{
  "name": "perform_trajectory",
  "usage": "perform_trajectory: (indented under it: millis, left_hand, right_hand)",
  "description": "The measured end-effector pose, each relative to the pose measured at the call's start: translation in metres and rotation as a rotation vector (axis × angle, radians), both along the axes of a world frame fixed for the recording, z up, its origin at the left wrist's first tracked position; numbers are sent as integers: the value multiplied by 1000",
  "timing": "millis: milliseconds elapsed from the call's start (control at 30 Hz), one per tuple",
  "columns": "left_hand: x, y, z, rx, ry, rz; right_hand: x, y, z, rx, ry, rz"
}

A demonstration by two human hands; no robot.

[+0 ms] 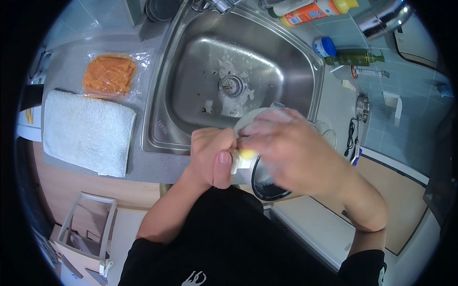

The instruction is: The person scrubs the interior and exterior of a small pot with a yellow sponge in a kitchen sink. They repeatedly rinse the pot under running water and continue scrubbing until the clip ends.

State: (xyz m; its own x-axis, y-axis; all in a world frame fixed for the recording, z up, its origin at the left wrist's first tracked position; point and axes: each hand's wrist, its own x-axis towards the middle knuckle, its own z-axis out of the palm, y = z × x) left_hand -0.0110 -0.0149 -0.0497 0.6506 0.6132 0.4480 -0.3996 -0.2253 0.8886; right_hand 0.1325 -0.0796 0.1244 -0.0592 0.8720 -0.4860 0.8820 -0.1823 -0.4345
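My left hand (214, 157) grips the white handle (234, 162) of a white pot or kettle (247, 177) over the front edge of the sink. The vessel lies tilted, its dark-rimmed mouth (263, 191) facing me and its rounded white end over the basin. Blurred by motion and wet with suds, my right hand (290, 146) presses a yellow sponge (247, 153) against the vessel near the handle. Fingers hide most of the sponge. Below them the steel sink (189, 82) has foam and small scraps around its drain (232, 85).
Left of the sink lie a pale folded towel (89, 132) and an orange cloth in clear plastic (109, 75). A faucet (222, 5) stands at the back. Along the right are an orange bottle (309, 13), a blue-lidded jar (325, 47), a green pump bottle (352, 57) and a black cord (350, 137).
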Motion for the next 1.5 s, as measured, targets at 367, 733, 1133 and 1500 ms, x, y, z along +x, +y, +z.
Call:
perform_trajectory:
  millis: [367,733,1133,1500]
  left_hand:
    - [-10,-3,13,-47,180,35]
    - [-28,-12,14,-139,261,93]
    - [-33,-12,12,-99,232,31]
    - [-42,-18,13,-233,230,-54]
  right_hand:
    - [-41,-31,-5,332,-338,-69]
    - [-112,-67,-23,316,-322,-383]
    - [-121,-60,-32,309,-374,-431]
    - [-121,-62,-50,439,-567,-355]
